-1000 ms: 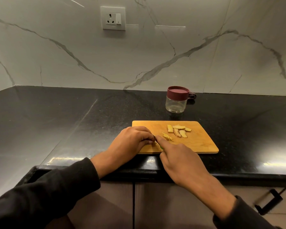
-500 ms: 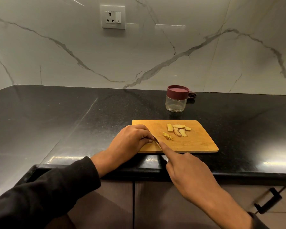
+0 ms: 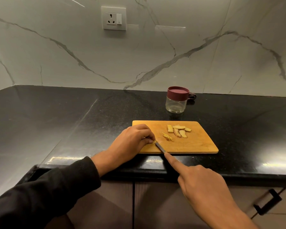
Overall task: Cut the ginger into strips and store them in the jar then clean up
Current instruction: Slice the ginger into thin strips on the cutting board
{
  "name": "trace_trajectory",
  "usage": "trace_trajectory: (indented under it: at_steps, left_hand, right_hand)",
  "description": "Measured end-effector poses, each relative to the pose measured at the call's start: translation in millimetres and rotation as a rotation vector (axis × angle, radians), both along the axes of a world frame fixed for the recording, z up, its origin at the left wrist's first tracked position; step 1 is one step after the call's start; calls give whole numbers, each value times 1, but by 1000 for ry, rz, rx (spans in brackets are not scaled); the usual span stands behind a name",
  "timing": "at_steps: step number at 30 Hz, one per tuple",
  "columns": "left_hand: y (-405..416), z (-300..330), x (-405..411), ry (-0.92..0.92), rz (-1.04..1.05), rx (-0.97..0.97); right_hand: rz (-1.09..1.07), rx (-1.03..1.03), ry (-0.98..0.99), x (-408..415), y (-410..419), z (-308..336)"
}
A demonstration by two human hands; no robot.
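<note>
**A:** Two hands are on the job. Your left hand [image 3: 135,139] is curled, fingertips pinching a small ginger piece [image 3: 153,142] at the near left of the board [image 3: 201,146]. Your right hand [image 3: 203,187] grips the knife [image 3: 160,147], forefinger laid straight along its spine, the handle hidden in your palm.

**B:** How do I make this cut a good one?

**A:** The blade's tip sits right beside your left fingertips, so keep them tucked back and let the knuckles guide the blade. The piece is small and likely to roll; press it flat side down, I'd say, and cut in thin, even passes.

**B:** And the rest?

**A:** A few fine strips [image 3: 168,138] lie just beyond the tip. Thicker slices [image 3: 178,131] wait near the middle of the board, not yet cut into strips. Take them one by one the same way.

**B:** The jar?

**A:** The jar [image 3: 176,101] stands behind the board on the counter [image 3: 73,121], lid on, seemingly empty. By my reckoning, you're still early in the work.
</note>
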State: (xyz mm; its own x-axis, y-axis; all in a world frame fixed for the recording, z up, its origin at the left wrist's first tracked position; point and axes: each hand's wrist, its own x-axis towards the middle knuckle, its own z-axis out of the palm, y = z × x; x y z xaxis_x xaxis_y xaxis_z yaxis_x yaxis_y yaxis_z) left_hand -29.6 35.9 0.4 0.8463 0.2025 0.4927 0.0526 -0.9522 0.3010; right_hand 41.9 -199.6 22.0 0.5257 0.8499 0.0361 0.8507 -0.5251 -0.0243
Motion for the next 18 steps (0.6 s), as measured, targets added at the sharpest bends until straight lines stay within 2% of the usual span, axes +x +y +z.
trace_trajectory:
  at_steps: [10, 18]
  left_hand:
    - [5, -3, 3, 107, -22, 37]
    - [5, -3, 1, -21, -17, -33]
  right_hand:
    - [8, 33, 24, 0, -2, 0]
    - [3, 154, 142, 5, -2, -2]
